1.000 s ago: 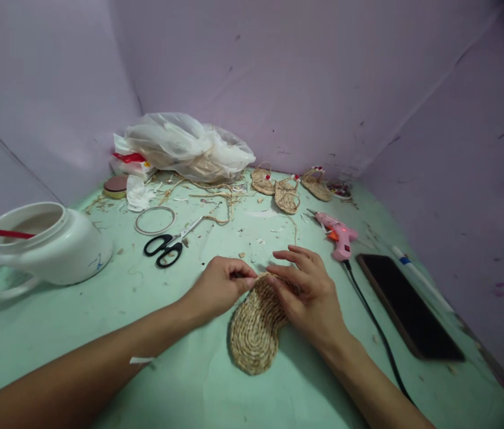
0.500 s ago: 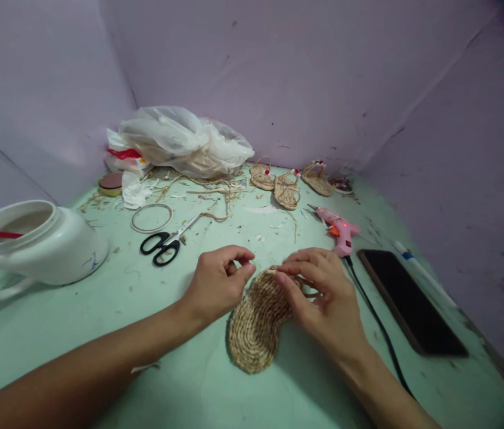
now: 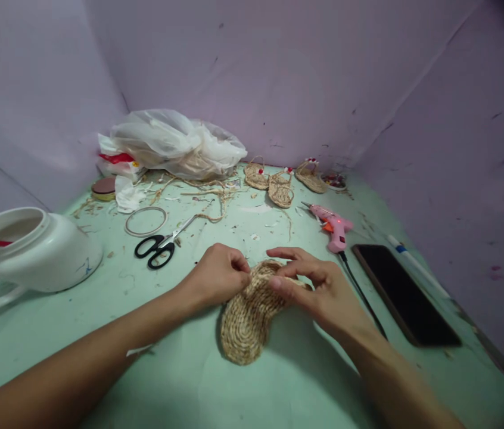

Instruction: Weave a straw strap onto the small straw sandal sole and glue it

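A woven straw slipper sole [image 3: 243, 333] made of coiled cord lies in front of me, its broad rounded end toward me. My left hand [image 3: 221, 275] is closed, thumb and forefinger pinching at the upper left edge of the sole. Over the far right part, my right hand [image 3: 312, 286] hovers with its fingers apart and bent, the thumb tip at the surface. That hand covers part of the sole's right side. Whether a loose cord lies under its fingers I cannot tell.
Black-handled scissors [image 3: 162, 245], a ring [image 3: 146, 221] and a white pot [image 3: 62, 253] are on the left. To the right are a pink glue gun [image 3: 333, 223] and a phone [image 3: 406, 295]. Small straw slippers [image 3: 280, 190] and a plastic bag [image 3: 180, 143] stand behind.
My left hand has come down to the sole's edge from just above it. The right fingers have spread apart, with the forefinger straighter. The whole view has shifted slightly.
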Demonstrator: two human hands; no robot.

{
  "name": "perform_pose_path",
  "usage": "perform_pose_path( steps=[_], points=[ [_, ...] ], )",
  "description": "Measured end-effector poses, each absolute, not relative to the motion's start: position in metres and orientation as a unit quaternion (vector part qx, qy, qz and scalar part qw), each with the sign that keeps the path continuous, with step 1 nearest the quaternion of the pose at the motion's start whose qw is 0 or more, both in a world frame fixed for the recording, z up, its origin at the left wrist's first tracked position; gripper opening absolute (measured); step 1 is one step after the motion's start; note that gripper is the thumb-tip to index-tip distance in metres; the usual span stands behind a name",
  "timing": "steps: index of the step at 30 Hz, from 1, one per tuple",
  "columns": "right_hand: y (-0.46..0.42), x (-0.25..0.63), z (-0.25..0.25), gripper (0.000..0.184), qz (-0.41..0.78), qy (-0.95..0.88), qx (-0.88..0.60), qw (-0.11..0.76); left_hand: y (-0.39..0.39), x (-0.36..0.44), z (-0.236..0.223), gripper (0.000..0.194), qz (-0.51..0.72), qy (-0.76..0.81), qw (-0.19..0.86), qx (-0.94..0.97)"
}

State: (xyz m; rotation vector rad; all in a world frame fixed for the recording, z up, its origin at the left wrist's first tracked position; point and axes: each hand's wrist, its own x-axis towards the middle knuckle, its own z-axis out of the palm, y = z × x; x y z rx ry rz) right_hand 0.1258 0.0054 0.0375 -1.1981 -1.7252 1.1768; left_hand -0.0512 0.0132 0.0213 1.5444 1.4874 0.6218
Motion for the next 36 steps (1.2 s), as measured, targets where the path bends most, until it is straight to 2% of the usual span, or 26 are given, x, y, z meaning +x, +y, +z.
perform_pose_path(
  steps=[2, 4, 6, 8, 12, 15, 17, 21, 25, 27, 33, 36],
  points=[
    [0.007, 0.134, 0.044, 0.015, 0.488, -0.695, -0.41, 0.332, 0.017, -0.056, 0.025, 0.013, 0.251, 0.59, 0.455, 0.618],
    [0.011, 0.14, 0.045, 0.028, 0.531, -0.699, -0.353, 0.325, 0.02, -0.06, 0.028, 0.013, 0.248, 0.581, 0.462, 0.623],
    [0.015, 0.142, 0.041, 0.046, 0.573, -0.666, -0.328, 0.347, 0.021, -0.062, 0.031, 0.013, 0.247, 0.573, 0.454, 0.636],
    [0.019, 0.142, 0.035, 0.053, 0.6, -0.606, -0.35, 0.389, 0.019, -0.061, 0.034, 0.014, 0.25, 0.56, 0.443, 0.654],
    [0.022, 0.136, 0.027, 0.023, 0.635, -0.506, -0.413, 0.412, 0.014, -0.058, 0.038, 0.014, 0.268, 0.529, 0.442, 0.673],
    [0.02, 0.131, 0.025, 0.033, 0.702, -0.46, -0.415, 0.352, 0.012, -0.056, 0.04, 0.014, 0.27, 0.526, 0.446, 0.673],
    [0.019, 0.128, 0.023, 0.033, 0.744, -0.431, -0.401, 0.317, 0.012, -0.055, 0.039, 0.012, 0.271, 0.527, 0.452, 0.666],
    [0.021, 0.126, 0.018, 0.027, 0.791, -0.341, -0.38, 0.336, 0.015, -0.055, 0.037, 0.009, 0.278, 0.532, 0.486, 0.635],
    [0.024, 0.126, 0.012, 0.04, 0.815, -0.325, -0.347, 0.332, 0.019, -0.055, 0.034, 0.007, 0.295, 0.551, 0.531, 0.572],
    [0.023, 0.125, 0.01, 0.043, 0.808, -0.352, -0.349, 0.317, 0.019, -0.055, 0.034, 0.007, 0.293, 0.549, 0.55, 0.557],
    [0.017, 0.115, 0.01, 0.031, 0.694, -0.455, -0.445, 0.337, 0.018, -0.054, 0.036, 0.011, 0.267, 0.53, 0.577, 0.561],
    [0.016, 0.115, 0.011, 0.031, 0.705, -0.46, -0.423, 0.334, 0.019, -0.054, 0.036, 0.01, 0.276, 0.534, 0.588, 0.541]
  ],
)
